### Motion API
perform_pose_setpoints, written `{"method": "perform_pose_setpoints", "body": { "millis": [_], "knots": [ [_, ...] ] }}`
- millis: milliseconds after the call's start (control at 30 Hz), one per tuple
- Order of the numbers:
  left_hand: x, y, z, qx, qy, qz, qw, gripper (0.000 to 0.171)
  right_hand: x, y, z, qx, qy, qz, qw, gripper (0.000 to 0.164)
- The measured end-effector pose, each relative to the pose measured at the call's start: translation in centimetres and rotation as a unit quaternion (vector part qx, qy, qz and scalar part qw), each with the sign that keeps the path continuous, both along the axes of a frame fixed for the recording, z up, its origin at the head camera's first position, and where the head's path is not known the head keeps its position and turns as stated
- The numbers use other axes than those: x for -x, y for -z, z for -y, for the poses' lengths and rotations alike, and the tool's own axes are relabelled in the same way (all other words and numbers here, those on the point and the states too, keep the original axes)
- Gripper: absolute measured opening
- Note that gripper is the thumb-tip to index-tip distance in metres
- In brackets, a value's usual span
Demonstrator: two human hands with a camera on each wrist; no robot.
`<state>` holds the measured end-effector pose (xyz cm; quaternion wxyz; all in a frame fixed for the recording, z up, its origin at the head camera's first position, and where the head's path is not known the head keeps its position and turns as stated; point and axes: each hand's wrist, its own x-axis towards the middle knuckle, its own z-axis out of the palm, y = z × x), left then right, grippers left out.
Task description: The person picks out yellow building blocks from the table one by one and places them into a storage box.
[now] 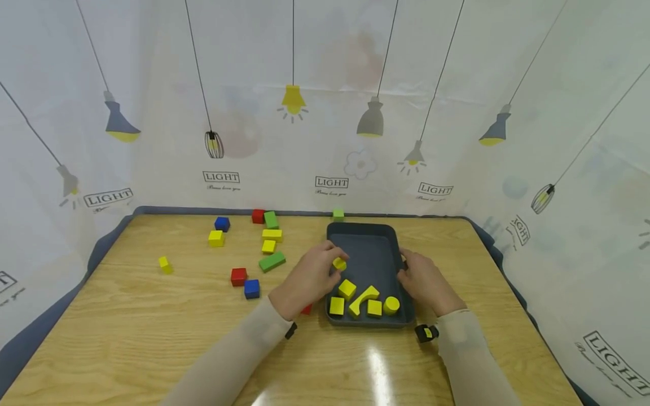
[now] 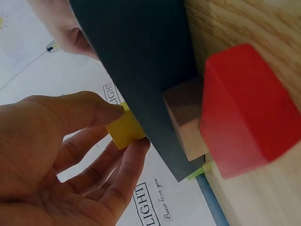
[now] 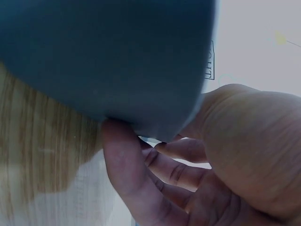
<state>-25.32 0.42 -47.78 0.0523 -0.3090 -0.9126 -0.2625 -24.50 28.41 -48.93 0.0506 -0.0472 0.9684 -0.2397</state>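
Left hand point(image 1: 313, 275) has its fingers closed in a pinch on a small yellow block point(image 1: 339, 264), thumb on one side and fingertips on the other; the block sits at the fingertips, by the tray's left wall, just inside the rim as far as the views tell. Right hand point(image 1: 426, 282) grips the right wall of the tray point(image 1: 373, 254), thumb seemingly over the rim, fingers on the outside, one low on the wall; exact thumb contact hidden. To do this well: keep the right hold firm so the tray doesn't slide, dip the left fingertips close to the tray floor, then spread them gently so the block doesn't bounce or roll. Bare floor lies ahead and to the right of the left fingers; better there than on the yellow pieces nearer the person: yellow arch point(image 1: 364, 300), yellow cylinder point(image 1: 391, 305) and three yellow cubes point(image 1: 347, 289). Watch the left wrist, red block point(image 1: 306, 309) is right under it on the table point(image 1: 127, 338), beside the tray. Green block point(image 1: 272, 261) lies left of the left fingers, apart. Pose: both forearms angle in from the near side, left palm turned inward, wrist above the tray's edge; right hand lower, hugging the wall.
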Motion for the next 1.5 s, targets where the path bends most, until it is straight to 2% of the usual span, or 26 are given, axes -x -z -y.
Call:
{"method": "perform_pose_setpoints", "body": {
  "millis": [167, 333, 533, 700, 833, 1033, 1267, 1500],
  "knots": [
    [0.0, 0.0, 0.0, 0.011, 0.008, 0.004, 0.9999, 0.034, 0.0, -0.1, 0.1, -0.002, -0.004, -0.002, 1.0, 0.059],
    [0.0, -0.2, 0.4, 0.0, 0.013, 0.0, 0.9999, 0.038, 0.0, 0.0, 0.0, -0.006, -0.009, -0.006, 1.0, 0.059],
    [0.3, -0.3, 1.6, 0.0, -0.007, -0.012, 0.9999, 0.037, 0.0, 0.1, 0.1, -0.004, -0.009, -0.007, 1.0, 0.06],
    [0.4, -0.6, 2.9, -0.001, -0.026, -0.001, 0.9997, 0.038, 0.1, 0.0, 0.2, -0.006, -0.01, -0.008, 1.0, 0.06],
    [0.5, -1.0, 4.1, -0.011, -0.042, -0.007, 0.999, 0.038, 0.0, 0.0, 0.2, -0.008, -0.006, 0.0, 1.0, 0.06],
    [0.9, -1.5, 6.5, -0.011, -0.075, -0.035, 0.9965, 0.044, 0.0, 0.0, 0.1, -0.008, -0.005, 0.0, 1.0, 0.06],
    [1.4, -1.4, 10.4, -0.016, -0.11, -0.061, 0.9919, 0.046, -0.1, -0.1, 0.0, -0.011, -0.008, -0.005, 1.0, 0.06],
    [1.3, -1.2, 14.3, -0.031, -0.143, -0.034, 0.9886, 0.046, -0.1, -0.1, 0.1, -0.007, -0.008, 0.0, 1.0, 0.06]
  ]
}}
